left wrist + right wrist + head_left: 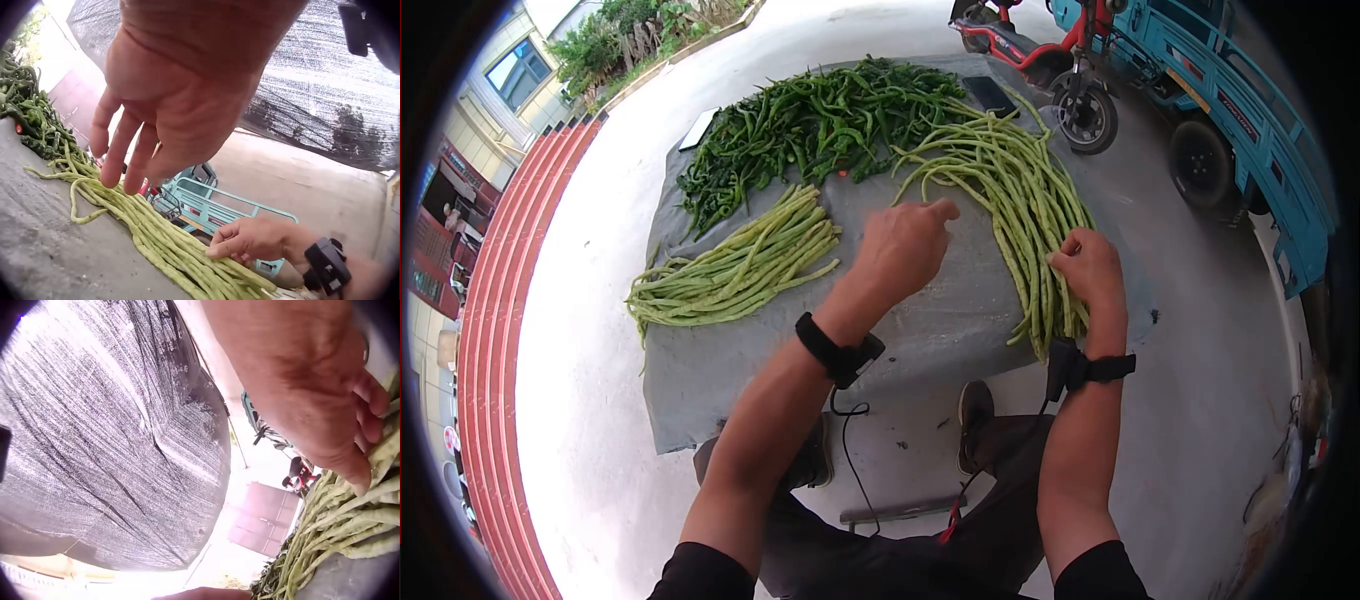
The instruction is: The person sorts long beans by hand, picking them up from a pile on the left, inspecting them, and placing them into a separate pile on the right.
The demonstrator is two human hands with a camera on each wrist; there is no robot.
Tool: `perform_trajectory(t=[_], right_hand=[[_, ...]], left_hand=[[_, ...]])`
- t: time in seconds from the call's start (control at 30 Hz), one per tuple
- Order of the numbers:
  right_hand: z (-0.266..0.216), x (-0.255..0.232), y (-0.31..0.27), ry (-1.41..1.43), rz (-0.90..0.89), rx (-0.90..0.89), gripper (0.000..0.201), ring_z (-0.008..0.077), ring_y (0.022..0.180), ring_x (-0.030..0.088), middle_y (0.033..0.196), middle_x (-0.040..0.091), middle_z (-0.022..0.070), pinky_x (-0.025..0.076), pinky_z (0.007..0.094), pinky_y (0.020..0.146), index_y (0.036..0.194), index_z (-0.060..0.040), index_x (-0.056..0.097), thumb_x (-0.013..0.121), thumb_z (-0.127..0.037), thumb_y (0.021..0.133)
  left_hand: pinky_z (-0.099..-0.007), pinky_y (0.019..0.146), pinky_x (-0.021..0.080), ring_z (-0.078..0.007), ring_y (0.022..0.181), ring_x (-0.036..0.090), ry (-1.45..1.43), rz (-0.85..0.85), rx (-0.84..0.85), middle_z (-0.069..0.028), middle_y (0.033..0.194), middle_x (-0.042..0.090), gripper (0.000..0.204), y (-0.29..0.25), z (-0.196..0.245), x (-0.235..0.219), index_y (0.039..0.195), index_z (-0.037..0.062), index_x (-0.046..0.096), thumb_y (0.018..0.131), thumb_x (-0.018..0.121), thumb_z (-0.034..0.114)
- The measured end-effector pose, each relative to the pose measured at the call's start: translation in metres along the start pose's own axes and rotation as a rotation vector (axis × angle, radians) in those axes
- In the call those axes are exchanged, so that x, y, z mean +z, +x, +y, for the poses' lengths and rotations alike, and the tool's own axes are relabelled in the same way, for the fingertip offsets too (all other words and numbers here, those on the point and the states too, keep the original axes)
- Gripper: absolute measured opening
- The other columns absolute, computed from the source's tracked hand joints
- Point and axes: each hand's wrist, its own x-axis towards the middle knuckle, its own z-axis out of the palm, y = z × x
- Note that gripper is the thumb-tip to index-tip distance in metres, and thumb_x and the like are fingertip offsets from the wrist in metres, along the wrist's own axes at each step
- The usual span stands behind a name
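Note:
Long green beans (1025,190) lie in a wide pile on the right side of the grey cloth. At their outer edge the right hand (1093,268) pinches beans between thumb and fingers; the left wrist view shows this hand (253,240) over the pile (169,247). The left hand (903,245) hovers above the cloth, left of that pile, holding nothing. Its fingers hang loosely extended in the left wrist view (169,106). In the right wrist view the right hand's thumb (350,467) touches the beans (350,515). A neater bundle of long beans (740,265) lies at the left.
Green peppers (820,120) are heaped along the cloth's far side. A dark phone (990,96) and a white object (699,129) lie by them. Beyond the cloth (730,365) stand a red scooter (1040,50) and a blue cart (1240,120). Red steps (510,300) run along the left.

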Motion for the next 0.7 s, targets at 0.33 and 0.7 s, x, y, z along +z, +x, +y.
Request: perform_trajectory(t=[0.33, 0.7], right_hand=[[-0.016, 0.004, 0.003, -0.071, 0.078, 0.000, 0.034, 0.0375, 0.082, 0.069, 0.087, 0.070, 0.0151, 0.053, 0.0527, 0.075, 0.091, -0.0049, 0.065, 0.088, -0.030, 0.085], [-0.064, 0.027, 0.003, 0.086, 0.034, -0.132, 0.026, 0.0270, 0.073, 0.067, 0.080, 0.068, 0.0132, 0.053, 0.0436, 0.071, 0.093, 0.0001, 0.066, 0.084, -0.019, 0.091]], left_hand=[[-0.0488, 0.081, 0.058, -0.0368, 0.099, 0.075, -0.057, 0.154, -0.307, -0.0111, 0.108, 0.078, 0.017, -0.112, -0.036, -0.032, 0.113, 0.0102, 0.074, 0.097, 0.073, 0.013], [-0.0508, 0.091, 0.054, -0.0379, 0.112, 0.066, 0.352, 0.454, -0.500, -0.0125, 0.112, 0.070, 0.023, -0.160, -0.138, -0.076, 0.113, 0.0096, 0.073, 0.091, 0.077, 0.012]])
